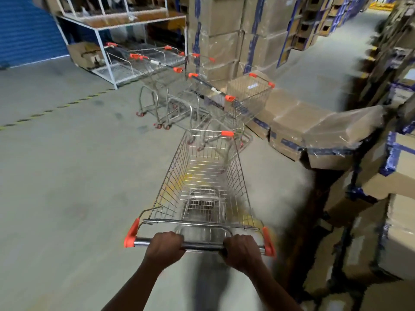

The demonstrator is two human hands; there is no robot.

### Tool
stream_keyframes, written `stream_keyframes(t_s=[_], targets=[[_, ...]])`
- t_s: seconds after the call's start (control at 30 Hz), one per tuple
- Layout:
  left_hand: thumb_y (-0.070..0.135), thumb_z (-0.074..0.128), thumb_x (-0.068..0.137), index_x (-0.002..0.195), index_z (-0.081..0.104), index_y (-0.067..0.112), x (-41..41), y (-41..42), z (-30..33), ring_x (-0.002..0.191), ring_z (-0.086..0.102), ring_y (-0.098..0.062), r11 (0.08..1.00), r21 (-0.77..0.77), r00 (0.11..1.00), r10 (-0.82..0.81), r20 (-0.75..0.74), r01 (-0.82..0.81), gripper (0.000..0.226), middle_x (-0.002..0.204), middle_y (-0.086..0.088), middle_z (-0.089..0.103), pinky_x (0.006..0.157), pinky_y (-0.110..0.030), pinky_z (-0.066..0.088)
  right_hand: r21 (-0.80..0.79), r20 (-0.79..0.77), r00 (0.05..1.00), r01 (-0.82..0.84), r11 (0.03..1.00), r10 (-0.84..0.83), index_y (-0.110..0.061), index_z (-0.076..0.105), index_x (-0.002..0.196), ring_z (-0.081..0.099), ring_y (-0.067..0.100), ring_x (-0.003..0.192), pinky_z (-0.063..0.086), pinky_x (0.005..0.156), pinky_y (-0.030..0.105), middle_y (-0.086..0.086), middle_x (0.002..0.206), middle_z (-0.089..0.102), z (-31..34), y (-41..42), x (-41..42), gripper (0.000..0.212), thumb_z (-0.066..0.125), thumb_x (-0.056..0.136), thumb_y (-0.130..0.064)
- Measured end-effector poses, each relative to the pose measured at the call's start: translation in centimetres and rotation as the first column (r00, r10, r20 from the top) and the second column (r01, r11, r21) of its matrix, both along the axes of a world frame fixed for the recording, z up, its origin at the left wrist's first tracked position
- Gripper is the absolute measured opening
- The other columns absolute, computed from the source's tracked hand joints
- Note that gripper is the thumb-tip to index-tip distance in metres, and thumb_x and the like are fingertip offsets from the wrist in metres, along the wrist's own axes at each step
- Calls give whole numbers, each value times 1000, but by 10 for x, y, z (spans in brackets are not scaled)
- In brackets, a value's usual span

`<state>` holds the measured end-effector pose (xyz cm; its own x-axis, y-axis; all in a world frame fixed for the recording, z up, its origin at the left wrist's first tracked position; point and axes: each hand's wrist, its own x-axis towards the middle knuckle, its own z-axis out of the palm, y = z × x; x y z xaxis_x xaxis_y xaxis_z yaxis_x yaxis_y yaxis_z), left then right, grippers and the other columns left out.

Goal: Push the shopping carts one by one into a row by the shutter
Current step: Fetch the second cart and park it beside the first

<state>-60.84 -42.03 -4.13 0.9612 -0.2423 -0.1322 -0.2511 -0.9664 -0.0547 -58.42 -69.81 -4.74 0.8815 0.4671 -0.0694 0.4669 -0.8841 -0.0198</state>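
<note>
both hands point(203, 248) grip the cart handle point(202, 245), mid-push toward seemingly parked carts point(170, 86); next, steering left toward the shutter point(27, 30).

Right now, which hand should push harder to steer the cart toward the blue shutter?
Probably the right hand: the blue shutter lies far left, and both hands grip the cart handle.

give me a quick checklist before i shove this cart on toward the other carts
1. Left hand grips handle bar: ok.
2. Right hand grips the bar: ok.
3. Held cart basket empty: ok.
4. Path ahead free: not ok, a parked cart stands close to its nose.
5. Clearance from cardboard boxes on the right: cannot tell.
6. Blue shutter far left, cart aimed at it: not ok.
</note>
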Motion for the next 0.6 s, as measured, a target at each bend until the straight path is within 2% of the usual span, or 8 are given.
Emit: stream_keyframes(t_s=[0.1,0.2,0.27,0.37,0.43,0.5,0.53,0.6], targets=[[47,77,61,65,64,24,-33,10,2,47,61,-18,993,21,993,116,-24,-116,26,56,3,63,46,-25,45,3,-16,995,-93,996,94,-24,62,61,58,19,42,42,43,27,-3,51,59,-1,13,-3,35,57,76,-55],[49,58,88,97,68,24,-65,12,12,79,70,-23,979,10,976,206,-65,-206,29,89,0,73,67,-33,49,-9,-26,982,-186,982,186,-23,58,57,56,16,40,39,41,23,-3,49,57,4,28,-3,35,73,67,-54],[50,51,94,106,66,23,-83,14,13,86,69,-23,963,-6,961,267,-68,-268,33,98,0,72,73,-33,49,-1,-29,974,-223,975,223,-23,57,56,56,16,42,37,41,22,-4,49,56,3,34,-1,36,68,66,-56],[52,48,96,109,66,24,-104,15,14,87,68,-22,933,-12,931,359,-69,-360,35,101,0,72,75,-34,50,1,-91,955,-285,959,284,-23,58,57,56,15,45,40,43,21,-6,50,55,6,51,7,38,60,67,-60],[52,47,97,110,65,26,-116,16,13,86,68,-21,905,-17,902,423,-84,-425,34,101,0,71,74,-35,51,-43,-102,936,-343,938,338,-21,64,67,65,17,58,50,56,25,-4,62,65,13,68,8,39,53,75,-58],[54,48,96,109,65,27,-124,18,13,85,68,-20,872,-27,868,485,-106,-490,35,100,0,71,75,-35,51,-124,-201,912,-386,914,358,-22,67,87,71,22,84,55,79,34,0,87,74,21,86,14,39,49,84,-56],[55,49,95,107,66,26,-125,19,13,85,68,-20,852,-30,848,517,-117,-523,36,99,0,71,75,-35,51,-140,-227,895,-420,897,384,-23,65,90,71,24,90,53,84,36,1,93,75,25,94,17,36,48,86,-55],[57,53,91,100,68,24,-128,22,13,80,70,-22,815,-17,807,572,-147,-580,36,92,0,73,72,-35,54,-163,-272,865,-474,865,422,-22,66,88,72,24,89,52,82,34,3,86,74,31,109,25,35,47,84,-52]])
